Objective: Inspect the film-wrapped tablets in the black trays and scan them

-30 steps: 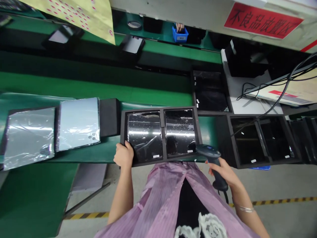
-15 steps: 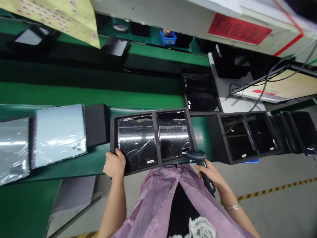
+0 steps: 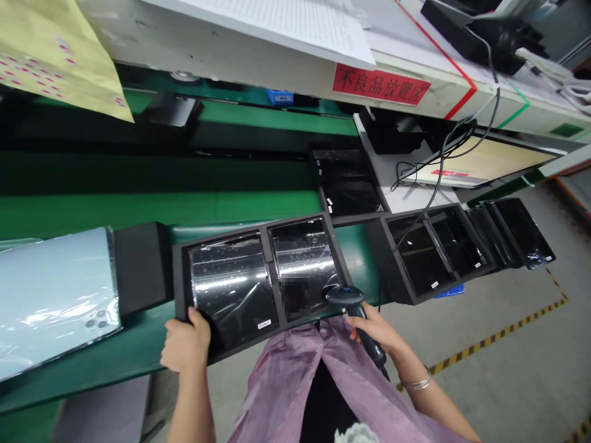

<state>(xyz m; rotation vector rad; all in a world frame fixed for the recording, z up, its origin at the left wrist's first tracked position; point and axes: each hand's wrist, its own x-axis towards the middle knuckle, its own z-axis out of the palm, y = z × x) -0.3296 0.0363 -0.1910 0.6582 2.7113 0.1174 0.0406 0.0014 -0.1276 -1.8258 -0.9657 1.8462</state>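
A black foam tray (image 3: 180, 277) with two compartments lies at the front edge of the green bench. Each compartment holds a glossy tablet in clear film, the left tablet (image 3: 233, 277) with a white label at its lower right. My left hand (image 3: 187, 341) grips the tray's lower left side, thumb over the rim. In my right hand (image 3: 378, 329) is a dark handheld barcode scanner (image 3: 346, 296), fingers wrapped round its handle. Its head hangs over the lower right corner of the right tablet (image 3: 305, 243) and hides that corner.
On the left, a film-wrapped pale blue tablet (image 3: 55, 289) lies beside a black foam block (image 3: 142, 264). Another tray (image 3: 392, 277) of tablets sits to the right, with more tablets (image 3: 521, 231) beyond. A monitor (image 3: 489, 160) and loose cables (image 3: 443, 160) stand behind; a shelf overhangs the bench.
The view has turned right, so the bench things appear shifted left. My left hand stays on the tray's side and the scanner stays by the right tablet's lower corner.
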